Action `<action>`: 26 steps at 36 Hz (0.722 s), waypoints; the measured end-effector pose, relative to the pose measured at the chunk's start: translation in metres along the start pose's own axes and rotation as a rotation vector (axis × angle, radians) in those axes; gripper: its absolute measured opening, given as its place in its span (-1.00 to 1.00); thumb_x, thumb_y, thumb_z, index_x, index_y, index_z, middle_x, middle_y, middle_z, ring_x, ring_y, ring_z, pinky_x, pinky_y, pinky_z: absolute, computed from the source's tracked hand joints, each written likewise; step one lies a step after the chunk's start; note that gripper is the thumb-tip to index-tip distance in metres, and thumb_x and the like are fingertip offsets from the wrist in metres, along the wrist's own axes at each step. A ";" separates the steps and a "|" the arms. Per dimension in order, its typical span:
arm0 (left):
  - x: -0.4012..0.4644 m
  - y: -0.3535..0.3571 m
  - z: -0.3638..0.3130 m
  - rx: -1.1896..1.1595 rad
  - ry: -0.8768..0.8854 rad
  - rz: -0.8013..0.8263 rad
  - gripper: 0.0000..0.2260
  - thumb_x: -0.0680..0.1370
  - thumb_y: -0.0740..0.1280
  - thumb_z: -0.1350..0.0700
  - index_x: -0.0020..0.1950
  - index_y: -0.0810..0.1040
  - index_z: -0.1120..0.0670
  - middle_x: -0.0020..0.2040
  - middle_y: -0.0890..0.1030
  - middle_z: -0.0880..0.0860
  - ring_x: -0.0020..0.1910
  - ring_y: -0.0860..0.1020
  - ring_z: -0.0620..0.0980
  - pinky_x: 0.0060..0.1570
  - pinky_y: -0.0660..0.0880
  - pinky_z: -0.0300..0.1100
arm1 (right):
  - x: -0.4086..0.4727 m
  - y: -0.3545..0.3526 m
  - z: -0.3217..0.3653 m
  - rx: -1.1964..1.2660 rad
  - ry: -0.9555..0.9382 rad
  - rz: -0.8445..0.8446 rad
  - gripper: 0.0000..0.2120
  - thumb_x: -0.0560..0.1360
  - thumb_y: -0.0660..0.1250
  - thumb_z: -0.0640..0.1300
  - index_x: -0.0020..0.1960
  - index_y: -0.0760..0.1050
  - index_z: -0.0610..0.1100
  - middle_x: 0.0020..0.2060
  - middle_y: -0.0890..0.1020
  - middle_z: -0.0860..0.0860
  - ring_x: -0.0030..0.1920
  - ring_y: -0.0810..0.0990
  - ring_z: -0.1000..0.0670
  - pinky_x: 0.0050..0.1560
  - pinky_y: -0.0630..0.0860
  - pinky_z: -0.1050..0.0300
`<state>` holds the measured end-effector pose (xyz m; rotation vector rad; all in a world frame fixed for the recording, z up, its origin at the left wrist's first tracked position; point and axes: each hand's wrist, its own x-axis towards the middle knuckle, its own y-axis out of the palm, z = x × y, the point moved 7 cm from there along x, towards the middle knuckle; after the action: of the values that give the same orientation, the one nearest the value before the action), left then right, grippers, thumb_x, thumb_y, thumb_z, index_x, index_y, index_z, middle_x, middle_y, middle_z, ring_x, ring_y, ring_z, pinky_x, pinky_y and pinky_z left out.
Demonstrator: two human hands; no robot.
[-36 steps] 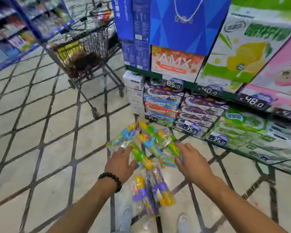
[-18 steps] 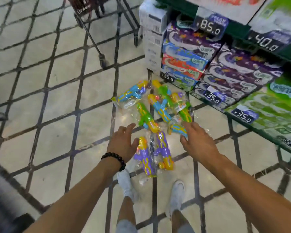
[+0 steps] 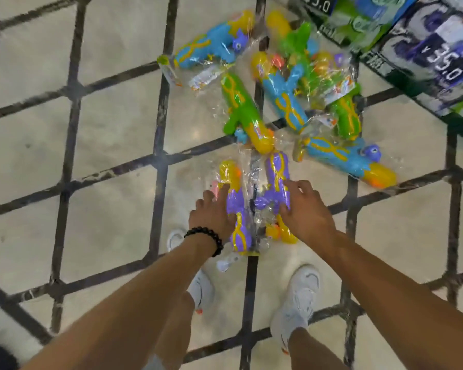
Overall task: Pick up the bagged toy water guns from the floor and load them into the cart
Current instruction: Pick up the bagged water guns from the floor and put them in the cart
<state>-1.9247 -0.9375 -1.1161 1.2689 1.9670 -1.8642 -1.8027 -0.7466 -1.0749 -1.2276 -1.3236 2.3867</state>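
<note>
Several bagged toy water guns lie on the tiled floor. Nearest me are two purple and yellow ones side by side. My left hand [image 3: 211, 213], with a bead bracelet at the wrist, lies with straight fingers against the left purple gun [image 3: 235, 206]. The fingers of my right hand [image 3: 305, 213] curl over the right purple gun [image 3: 275, 174]. Beyond them lie a green gun [image 3: 241, 110], a blue gun [image 3: 209, 49] at the far left, another blue gun [image 3: 342, 158] at the right and a heap of blue and green ones [image 3: 286, 94]. The cart is out of view.
The low shelf with boxed goods and price tags [image 3: 439, 57] runs along the top right, close to the heap. My two white shoes [image 3: 300, 297] stand just behind the purple guns. Bare tiled floor [image 3: 91, 156] spreads to the left.
The view has tilted down and moved closer, and the cart has left the frame. Both hands have drawn back from the middle guns and come down onto the two purple guns nearest my feet.
</note>
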 end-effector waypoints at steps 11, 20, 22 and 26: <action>0.086 0.181 0.055 -0.076 -0.180 0.046 -0.31 0.61 0.24 -0.17 0.62 -0.09 -0.29 0.58 0.10 0.14 0.29 0.39 0.26 0.12 0.46 0.13 | 0.101 0.163 -0.084 -0.117 0.095 0.001 -0.26 0.57 0.35 0.10 0.63 0.08 0.05 0.51 0.20 -0.15 0.36 0.34 -0.32 0.22 0.45 -0.27; 0.112 0.237 0.041 -0.201 -0.168 0.011 0.02 0.46 0.34 -0.41 0.52 -0.45 -0.35 0.65 -0.24 0.13 0.39 0.44 0.34 0.18 0.54 0.16 | 0.140 0.216 -0.108 0.097 0.117 -0.053 -0.12 0.58 0.38 0.03 0.66 -0.14 0.16 0.58 0.00 -0.16 0.34 0.35 -0.44 0.20 0.49 -0.34; 0.114 0.242 0.038 -0.222 -0.188 0.008 0.10 0.44 0.39 -0.40 0.46 -0.55 -0.35 0.65 -0.26 0.17 0.40 0.44 0.35 0.21 0.53 0.19 | 0.141 0.220 -0.110 0.123 0.112 -0.080 -0.10 0.58 0.40 0.01 0.67 -0.15 0.16 0.59 -0.02 -0.16 0.32 0.38 -0.46 0.22 0.48 -0.30; 0.117 0.241 0.025 -0.271 -0.267 -0.067 0.19 0.41 0.49 -0.31 0.50 -0.53 -0.30 0.65 -0.24 0.17 0.43 0.43 0.32 0.19 0.54 0.16 | 0.144 0.222 -0.115 0.187 0.093 -0.090 -0.10 0.58 0.41 0.03 0.67 -0.16 0.18 0.59 0.00 -0.14 0.30 0.41 -0.46 0.27 0.48 -0.28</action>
<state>-1.8528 -0.9365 -1.3755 0.8424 2.0481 -1.6246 -1.7606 -0.7376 -1.3599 -1.1847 -1.0780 2.3001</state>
